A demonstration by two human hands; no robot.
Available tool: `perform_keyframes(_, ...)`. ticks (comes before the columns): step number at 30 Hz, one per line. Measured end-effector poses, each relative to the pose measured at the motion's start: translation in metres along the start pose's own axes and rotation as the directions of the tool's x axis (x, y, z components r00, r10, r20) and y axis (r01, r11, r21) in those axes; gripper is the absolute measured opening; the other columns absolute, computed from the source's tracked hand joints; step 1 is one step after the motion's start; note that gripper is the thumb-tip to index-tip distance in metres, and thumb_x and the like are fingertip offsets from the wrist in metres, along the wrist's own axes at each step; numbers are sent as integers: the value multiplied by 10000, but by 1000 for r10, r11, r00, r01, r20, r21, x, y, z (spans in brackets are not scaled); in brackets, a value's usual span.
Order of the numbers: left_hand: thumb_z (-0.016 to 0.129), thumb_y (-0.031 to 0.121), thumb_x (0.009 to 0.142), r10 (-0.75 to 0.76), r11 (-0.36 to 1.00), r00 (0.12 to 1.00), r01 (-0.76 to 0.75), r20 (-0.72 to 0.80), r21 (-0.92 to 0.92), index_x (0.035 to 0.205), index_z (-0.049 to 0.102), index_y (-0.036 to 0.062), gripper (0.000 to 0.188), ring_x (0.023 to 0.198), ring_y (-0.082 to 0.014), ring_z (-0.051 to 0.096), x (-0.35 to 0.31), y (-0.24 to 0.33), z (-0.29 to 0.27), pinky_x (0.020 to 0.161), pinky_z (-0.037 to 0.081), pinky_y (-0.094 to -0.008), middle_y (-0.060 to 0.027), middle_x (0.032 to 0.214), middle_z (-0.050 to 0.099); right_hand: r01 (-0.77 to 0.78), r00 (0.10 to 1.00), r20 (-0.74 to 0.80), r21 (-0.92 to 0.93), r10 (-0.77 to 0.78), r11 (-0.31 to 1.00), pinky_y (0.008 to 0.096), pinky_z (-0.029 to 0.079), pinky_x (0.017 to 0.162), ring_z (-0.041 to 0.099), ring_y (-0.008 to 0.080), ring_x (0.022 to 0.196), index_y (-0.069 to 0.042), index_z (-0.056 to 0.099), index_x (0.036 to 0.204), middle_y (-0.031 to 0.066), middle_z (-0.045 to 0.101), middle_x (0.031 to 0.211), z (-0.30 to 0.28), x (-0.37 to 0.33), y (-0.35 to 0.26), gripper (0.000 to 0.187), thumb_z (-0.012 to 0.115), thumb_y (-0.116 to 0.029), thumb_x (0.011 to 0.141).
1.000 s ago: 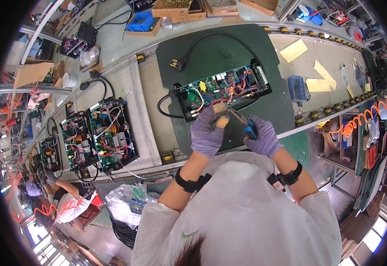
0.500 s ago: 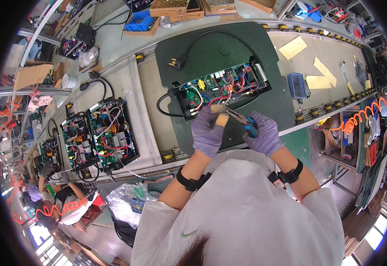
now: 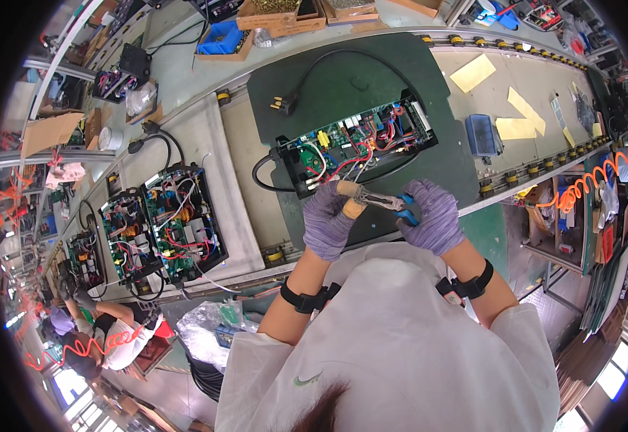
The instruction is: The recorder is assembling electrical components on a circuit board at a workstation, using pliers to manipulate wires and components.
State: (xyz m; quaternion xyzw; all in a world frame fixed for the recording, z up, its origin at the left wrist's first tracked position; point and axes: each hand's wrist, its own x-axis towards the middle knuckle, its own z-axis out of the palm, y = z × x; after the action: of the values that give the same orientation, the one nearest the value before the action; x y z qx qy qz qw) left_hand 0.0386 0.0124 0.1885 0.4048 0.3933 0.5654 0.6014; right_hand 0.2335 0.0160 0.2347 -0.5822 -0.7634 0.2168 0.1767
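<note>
Lining a factory hall, conveyor.

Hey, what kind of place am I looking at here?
Most likely an electronics assembly line. Open black units with green circuit boards ride a grey roller conveyor, more units wait along it, and the gloved right hand works blue-handled pliers.

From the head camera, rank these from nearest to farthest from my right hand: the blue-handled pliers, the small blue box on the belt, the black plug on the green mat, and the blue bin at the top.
1. Blue-handled pliers: in the right hand itself.
2. Small blue box: up and slightly right, on the belt.
3. Black plug: up and left, on the green mat.
4. Blue bin: far upper left, beyond the belt.
</note>
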Motion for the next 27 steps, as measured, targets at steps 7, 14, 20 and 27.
perform_keyframes(7, 683, 86, 786, 54, 997, 998, -53, -18, 55, 983, 581, 44, 226, 828, -113, 585, 1, 0, 4, 749, 468, -247, -34, 911, 621, 37, 998, -54, 36, -35, 999, 390, 483, 653, 572, 354, 727, -23, 557, 892, 162, 563, 799, 5, -1, 1, 402, 679, -138, 527)
perform_keyframes(14, 646, 69, 805, 42, 997, 998, -39, -41, 74, 990, 560, 37, 207, 808, -111, 575, 0, 1, 3, 742, 469, -252, -30, 891, 608, -22, 999, 29, 91, 19, 996, 391, 485, 664, 573, 371, 748, -7, 549, 925, 174, 568, 815, 5, -1, -2, 423, 673, -137, 542)
perform_keyframes(20, 587, 95, 826, -43, 996, 998, 39, -43, -81, 986, 540, 39, 177, 731, -108, 548, 1, -1, 0, 659, 454, -235, -32, 823, 572, -13, 999, 41, 158, 7, 987, 394, 472, 675, 560, 368, 747, -21, 541, 942, 175, 555, 801, 17, -6, 4, 409, 669, -143, 574)
perform_keyframes(27, 620, 113, 792, -152, 890, 980, 192, 128, -413, 963, 541, 58, 197, 603, -118, 461, 10, -10, -12, 511, 357, -252, -24, 767, 523, -449, 747, 664, 486, 16, 750, 329, 449, 735, 549, 225, 783, -36, 522, 1080, 101, 567, 854, -2, -2, 17, 456, 657, -110, 651)
